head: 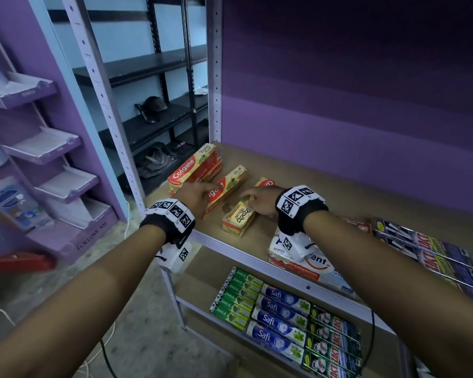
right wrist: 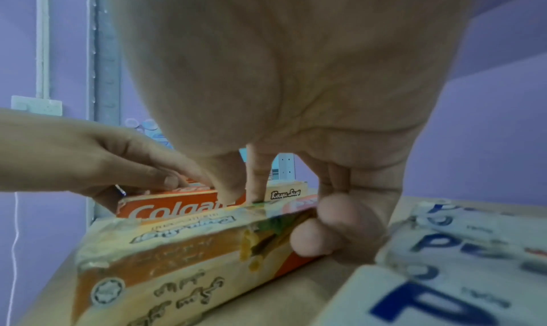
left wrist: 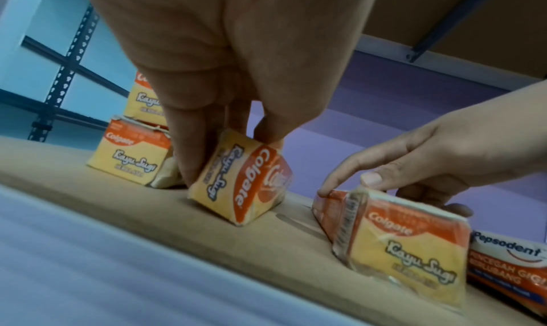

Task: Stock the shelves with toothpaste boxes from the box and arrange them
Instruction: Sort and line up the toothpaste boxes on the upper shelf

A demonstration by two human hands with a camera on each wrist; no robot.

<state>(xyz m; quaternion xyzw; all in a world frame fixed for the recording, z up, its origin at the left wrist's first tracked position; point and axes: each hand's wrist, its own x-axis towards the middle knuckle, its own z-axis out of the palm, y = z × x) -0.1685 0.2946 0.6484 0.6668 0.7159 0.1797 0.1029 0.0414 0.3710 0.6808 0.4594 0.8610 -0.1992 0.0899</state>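
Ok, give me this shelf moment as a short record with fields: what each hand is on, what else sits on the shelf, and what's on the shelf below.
left hand: pinches a single Colgate box, tipped on one edge
right hand: grips a wrapped Colgate pack lying flat
stack at back left: Colgate boxes, piled near the upright post
right of the hands: Pepsodent pack beside the wrapped pack
surface: brown shelf board
lower shelf: Darlie boxes, Safi boxes, laid in rows
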